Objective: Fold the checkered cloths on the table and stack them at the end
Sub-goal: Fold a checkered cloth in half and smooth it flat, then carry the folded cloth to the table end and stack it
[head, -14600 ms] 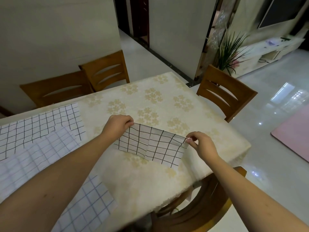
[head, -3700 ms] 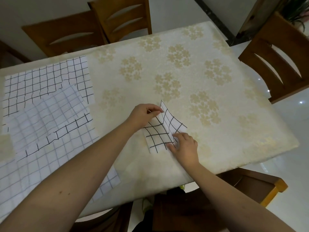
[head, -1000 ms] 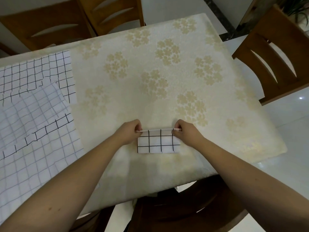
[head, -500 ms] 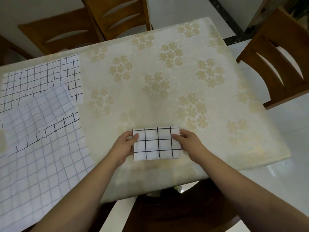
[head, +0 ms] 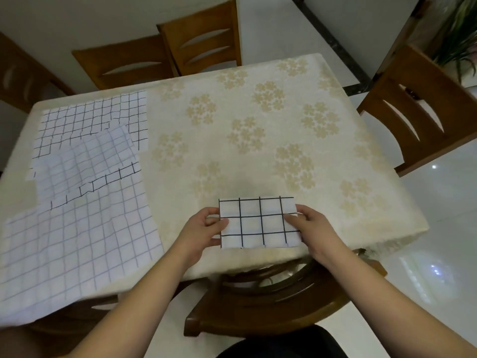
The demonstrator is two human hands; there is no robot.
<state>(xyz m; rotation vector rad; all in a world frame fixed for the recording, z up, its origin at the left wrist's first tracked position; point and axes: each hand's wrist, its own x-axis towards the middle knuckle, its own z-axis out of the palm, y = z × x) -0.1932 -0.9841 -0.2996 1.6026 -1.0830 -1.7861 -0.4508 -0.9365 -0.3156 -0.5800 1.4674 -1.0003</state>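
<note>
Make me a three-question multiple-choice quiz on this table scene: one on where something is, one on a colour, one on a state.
1. Where do the unfolded cloths lie?
A. left part of the table
B. right part
C. on a chair

2. What colour are the folded cloth's lines?
A. red
B. black
C. green

3. How is the folded cloth held?
A. by the left hand alone
B. by neither hand
C. by both the left hand and the right hand

Answers: 1 A, they overlap at the left; 2 B, black grid on white; 3 C, one hand grips each short end.
</note>
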